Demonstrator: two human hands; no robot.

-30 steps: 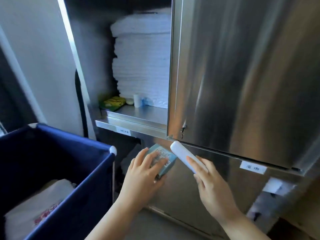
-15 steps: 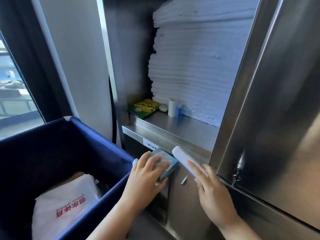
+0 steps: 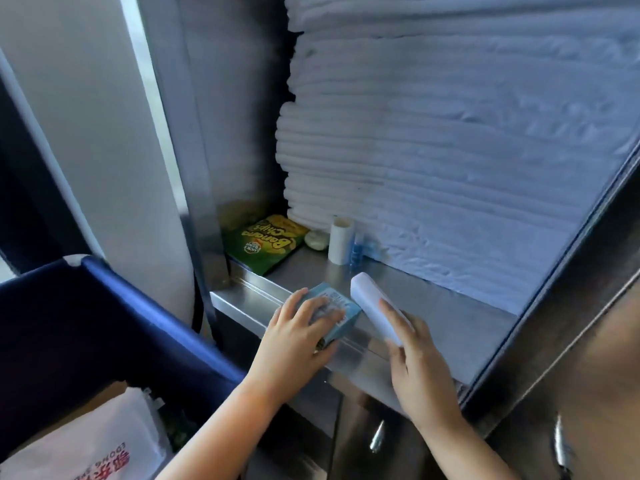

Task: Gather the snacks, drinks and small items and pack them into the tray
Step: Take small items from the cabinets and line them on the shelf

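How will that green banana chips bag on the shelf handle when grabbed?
The banana chips bag looks like a puffy foil pouch: probably light, crinkly, likely to deform under fingers. It lies flat on the steel shelf, so it may slide when pushed but won't roll.

A tall stack of folded white towels [image 3: 433, 140] fills the steel shelf [image 3: 433, 306]. A navy fabric cart [image 3: 104, 323] holds a white plastic bag [image 3: 86, 441].

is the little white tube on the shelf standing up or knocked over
Standing up. The white tube sits on end on the shelf, its round top facing upward.
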